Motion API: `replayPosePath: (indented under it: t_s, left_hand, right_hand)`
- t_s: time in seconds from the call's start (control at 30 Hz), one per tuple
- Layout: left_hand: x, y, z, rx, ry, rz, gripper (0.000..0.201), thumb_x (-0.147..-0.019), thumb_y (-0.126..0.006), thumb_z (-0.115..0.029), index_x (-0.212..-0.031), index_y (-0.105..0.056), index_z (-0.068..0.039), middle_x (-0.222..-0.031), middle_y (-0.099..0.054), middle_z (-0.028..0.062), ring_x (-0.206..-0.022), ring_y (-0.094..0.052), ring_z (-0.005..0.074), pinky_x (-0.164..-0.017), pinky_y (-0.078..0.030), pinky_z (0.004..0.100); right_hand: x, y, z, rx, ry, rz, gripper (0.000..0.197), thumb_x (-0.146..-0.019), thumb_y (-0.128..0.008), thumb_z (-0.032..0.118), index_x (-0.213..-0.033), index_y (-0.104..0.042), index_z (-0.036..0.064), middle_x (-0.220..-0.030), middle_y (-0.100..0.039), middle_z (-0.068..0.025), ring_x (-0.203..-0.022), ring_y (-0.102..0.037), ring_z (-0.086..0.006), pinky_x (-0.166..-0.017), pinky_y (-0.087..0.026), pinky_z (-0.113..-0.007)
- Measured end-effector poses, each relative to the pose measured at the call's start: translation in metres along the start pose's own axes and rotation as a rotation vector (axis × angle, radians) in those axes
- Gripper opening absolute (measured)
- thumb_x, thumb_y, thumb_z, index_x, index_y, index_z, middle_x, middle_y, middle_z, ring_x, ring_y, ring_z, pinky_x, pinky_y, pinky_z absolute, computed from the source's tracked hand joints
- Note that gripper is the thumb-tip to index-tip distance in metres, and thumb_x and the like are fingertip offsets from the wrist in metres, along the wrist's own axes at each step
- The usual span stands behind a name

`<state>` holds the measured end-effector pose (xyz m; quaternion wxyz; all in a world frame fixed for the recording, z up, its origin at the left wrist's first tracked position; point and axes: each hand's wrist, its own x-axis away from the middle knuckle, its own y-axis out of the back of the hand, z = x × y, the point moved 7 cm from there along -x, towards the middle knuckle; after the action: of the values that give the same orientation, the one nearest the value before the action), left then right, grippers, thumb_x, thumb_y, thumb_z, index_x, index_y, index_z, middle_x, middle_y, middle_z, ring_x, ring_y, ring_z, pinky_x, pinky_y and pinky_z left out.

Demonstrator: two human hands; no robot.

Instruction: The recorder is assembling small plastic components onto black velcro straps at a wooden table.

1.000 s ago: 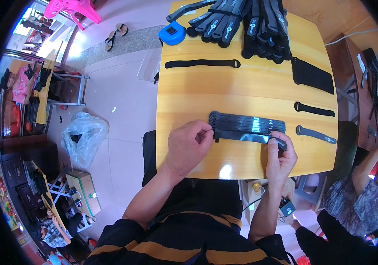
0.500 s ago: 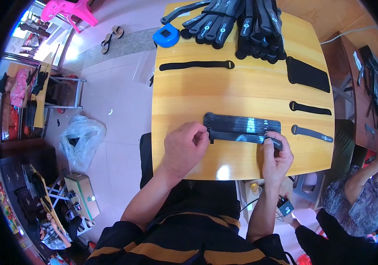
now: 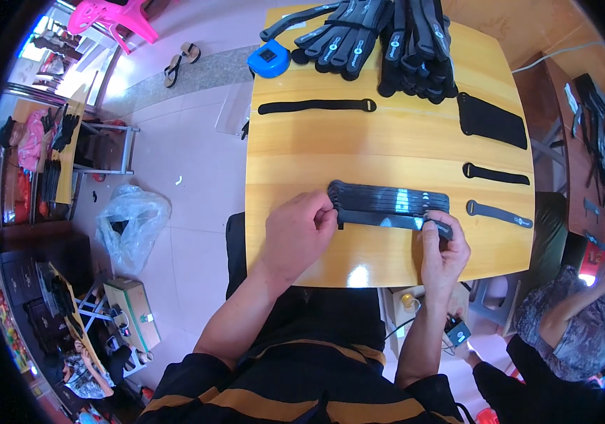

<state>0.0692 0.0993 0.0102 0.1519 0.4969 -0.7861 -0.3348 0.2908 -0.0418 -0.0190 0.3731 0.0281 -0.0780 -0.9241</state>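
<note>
A fanned row of dark hook-and-loop straps point(image 3: 387, 196) lies near the front of the wooden table point(image 3: 309, 155), their ends overlapping. The nearest grey strap point(image 3: 376, 218) runs along its front edge. At the left end of that strap, my left hand point(image 3: 294, 230) is closed in a pinch by the buckle end. My right hand point(image 3: 444, 247) grips the strap's other end between thumb and fingers, and the tip sticks out past them. Exactly what the left fingertips hold is partly hidden.
Bundled straps point(image 3: 419, 49) and a blue tape measure point(image 3: 269, 58) are at the table's far side. Single straps point(image 3: 316, 106) and a black strap pile point(image 3: 492, 120) lie about. A clear plastic bag point(image 3: 132, 226) is on the floor. Another person point(image 3: 567, 325) sits at right.
Both hands stay almost in the same place on the strap. The view has shifted slightly. The person at right has moved their arms.
</note>
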Motion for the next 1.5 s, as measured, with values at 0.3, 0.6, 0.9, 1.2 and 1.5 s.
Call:
replayPosePath:
  t_s: [0.3, 0.6, 0.9, 1.2, 1.5]
  left_hand:
    - [-0.001, 0.0, -0.001, 0.005, 0.029, 0.018, 0.011, -0.082, -0.073, -0.006, -0.081, -0.063, -0.003, -0.072, -0.067, 0.0112, -0.06, -0.065, 0.0223, -0.056, -0.05, 0.0338]
    - [-0.001, -0.003, 0.0, 0.054, 0.073, 0.038, 0.01, -0.081, -0.071, -0.006, -0.08, -0.061, -0.006, -0.072, -0.064, 0.0103, -0.066, -0.065, 0.0292, -0.059, -0.05, 0.0396]
    - [-0.004, -0.002, 0.001, 0.064, 0.052, 0.042, 0.011, -0.081, -0.071, -0.007, -0.079, -0.06, -0.005, -0.071, -0.064, 0.0105, -0.064, -0.064, 0.0288, -0.058, -0.05, 0.0395]
    - [-0.003, -0.005, 0.004, -0.005, 0.001, 0.045, 0.01, -0.082, -0.07, -0.008, -0.081, -0.06, -0.005, -0.072, -0.066, 0.0116, -0.066, -0.066, 0.03, -0.06, -0.051, 0.0396]
    - [-0.001, -0.006, 0.004, -0.021, -0.049, 0.001, 0.01, -0.081, -0.07, -0.009, -0.078, -0.061, -0.007, -0.066, -0.065, 0.0097, -0.061, -0.065, 0.0284, -0.059, -0.051, 0.0388]
  right_hand:
    - [-0.002, 0.008, 0.02, 0.203, 0.117, 0.0, 0.012, -0.092, -0.069, 0.002, -0.104, -0.07, -0.0012, -0.085, -0.066, -0.0031, -0.072, -0.056, -0.0055, -0.061, -0.046, -0.021]
    - [-0.008, 0.012, 0.017, 0.476, 0.121, -0.045, 0.014, -0.087, -0.071, 0.004, -0.1, -0.07, -0.0003, -0.083, -0.068, -0.0102, -0.065, -0.062, -0.0136, -0.061, -0.051, -0.028]
    - [-0.003, 0.008, 0.06, 0.806, 0.339, -0.178, 0.047, -0.081, -0.071, 0.005, -0.125, -0.057, 0.0031, -0.116, -0.06, -0.0199, -0.098, -0.062, -0.0342, -0.084, -0.051, -0.044]
    - [0.077, -0.109, 0.046, 0.881, 0.619, 0.631, 0.086, -0.091, -0.061, 0.054, -0.152, -0.037, -0.0021, -0.162, -0.029, -0.0214, -0.152, -0.025, -0.0353, -0.122, -0.02, -0.053]
    - [0.056, -0.064, 0.025, 1.017, 0.442, 0.451, 0.089, -0.092, -0.061, 0.055, -0.158, -0.028, 0.0039, -0.167, -0.022, -0.0136, -0.155, -0.017, -0.031, -0.123, -0.018, -0.053]
